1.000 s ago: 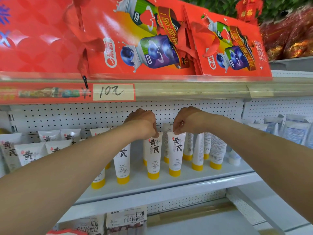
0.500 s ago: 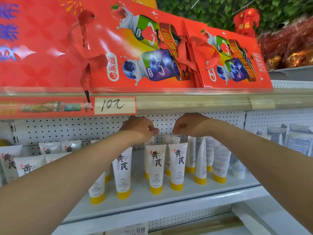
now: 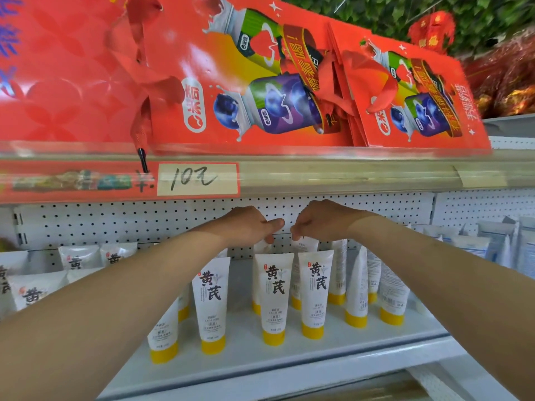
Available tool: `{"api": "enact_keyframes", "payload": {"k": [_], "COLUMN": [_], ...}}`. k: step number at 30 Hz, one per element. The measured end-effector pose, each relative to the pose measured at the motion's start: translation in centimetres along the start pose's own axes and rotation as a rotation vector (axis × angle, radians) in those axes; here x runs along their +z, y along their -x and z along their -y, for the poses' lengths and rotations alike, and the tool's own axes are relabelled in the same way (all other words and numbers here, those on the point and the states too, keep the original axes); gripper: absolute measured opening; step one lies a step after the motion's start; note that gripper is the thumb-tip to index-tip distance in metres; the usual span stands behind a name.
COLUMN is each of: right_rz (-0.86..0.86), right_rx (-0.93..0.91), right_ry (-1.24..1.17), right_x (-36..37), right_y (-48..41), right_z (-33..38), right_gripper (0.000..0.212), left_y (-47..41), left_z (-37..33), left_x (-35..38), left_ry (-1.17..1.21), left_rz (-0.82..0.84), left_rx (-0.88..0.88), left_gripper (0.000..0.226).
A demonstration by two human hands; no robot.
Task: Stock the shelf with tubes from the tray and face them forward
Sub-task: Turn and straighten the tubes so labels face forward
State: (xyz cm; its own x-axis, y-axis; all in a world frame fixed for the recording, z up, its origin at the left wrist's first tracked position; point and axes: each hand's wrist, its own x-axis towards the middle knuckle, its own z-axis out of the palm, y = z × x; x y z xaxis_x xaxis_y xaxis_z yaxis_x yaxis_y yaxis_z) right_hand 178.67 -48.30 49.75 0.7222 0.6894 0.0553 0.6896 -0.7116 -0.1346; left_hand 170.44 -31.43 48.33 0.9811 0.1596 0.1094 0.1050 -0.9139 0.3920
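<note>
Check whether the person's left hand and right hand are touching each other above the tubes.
Apart. The head view shows a strip of white perforated back panel between the thumb tip of the left hand and the curled fingers of the right hand.

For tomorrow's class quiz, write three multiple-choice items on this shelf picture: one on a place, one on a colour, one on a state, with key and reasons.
1. Where are the left hand and right hand?
A) in a basket
B) just above the back-row tubes, before the pegboard
C) on a trolley handle

2. What colour are the tube caps?
A) yellow
B) blue
C) black

3. How do the two middle front tubes stand?
A) lying flat
B) hanging from pegs
C) upright on their caps, labels forward

Key: 1 B, both reach over the rear row; 2 A, every cap shows yellow; 3 C, print faces out, caps down.
</note>
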Motion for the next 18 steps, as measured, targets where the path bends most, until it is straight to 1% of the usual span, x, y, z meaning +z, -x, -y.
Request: {"api": "enact_keyframes", "payload": {"k": [3,4,6,7,8,10,13,18], "right_rz": [-0.018,-0.023,-0.042,-0.053,-0.068,-0.098,-0.127,-0.166], "right_rx": [0.011,0.006,-0.022,-0.035,-0.043,-0.050,-0.055,-0.049], "right_ry": [0.012,0.016,0.032,0.033,0.022,-0.020,-0.053,-0.050], "right_x": [0.1,0.2,0.5,0.6,0.7,0.7,0.9,1.2], "right_y": [-0.4,-0.5,-0.6,-0.6,-0.7,-0.8,-1.3,-1.9], "right_z": [-0.3,-0.5,-0.7,-0.8,-1.0,-1.5,-2.0,-2.2], "right_gripper": [0.027,0.028,0.038,0.041,0.039,0.029,0.015,0.013], "left_y": [-0.5,-0.6,-0.9,-1.0,-1.2,-1.5,-2.1,-2.4], "left_z": [-0.1,-0.1,-0.1,0.1,0.3,0.8,1.4,1.2], "left_x": [0.2,0.1,-0.1,-0.2,-0.2,0.0,0.4,1.1], "left_ry": [0.069,0.085,0.082,0.054,0.016,-0.045,-0.089,-0.180], "left_rz": [-0.015,-0.014,0.006,0.015,0.015,-0.033,-0.143,-0.239], "left_rx": [-0.004,-0.006,-0.001,0.021,0.051,0.100,0.096,0.068], "left_gripper": [0.047,0.040,0.024,0.020,0.021,0.020,0.011,0.011]}}
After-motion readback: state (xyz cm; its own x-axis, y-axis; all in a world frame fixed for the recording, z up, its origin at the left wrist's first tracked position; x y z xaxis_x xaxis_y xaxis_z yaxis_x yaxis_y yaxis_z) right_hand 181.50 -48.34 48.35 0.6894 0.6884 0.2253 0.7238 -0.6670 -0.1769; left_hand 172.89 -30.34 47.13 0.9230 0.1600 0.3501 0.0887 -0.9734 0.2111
